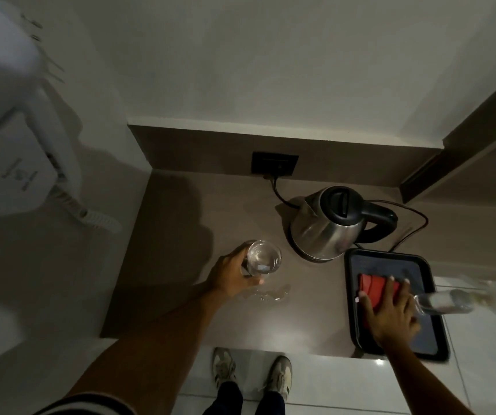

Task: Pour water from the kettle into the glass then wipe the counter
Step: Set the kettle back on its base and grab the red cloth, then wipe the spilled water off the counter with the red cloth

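A steel kettle (327, 226) with a black lid and handle stands on the brown counter (181, 265), plugged into a wall socket (274, 163). My left hand (231, 274) grips a clear glass (263, 257) holding water, left of the kettle. A small puddle (270, 293) lies on the counter just in front of the glass. My right hand (390, 313) rests flat on a red cloth (374, 289) lying in a black tray (360, 324) at the right.
A clear plastic bottle (447, 302) lies on its side at the tray's right edge. The kettle's cord (414, 226) loops behind the tray. A white wall-mounted appliance (16, 163) hangs at the left. My shoes (252, 372) stand on white floor tiles below the counter's front edge.
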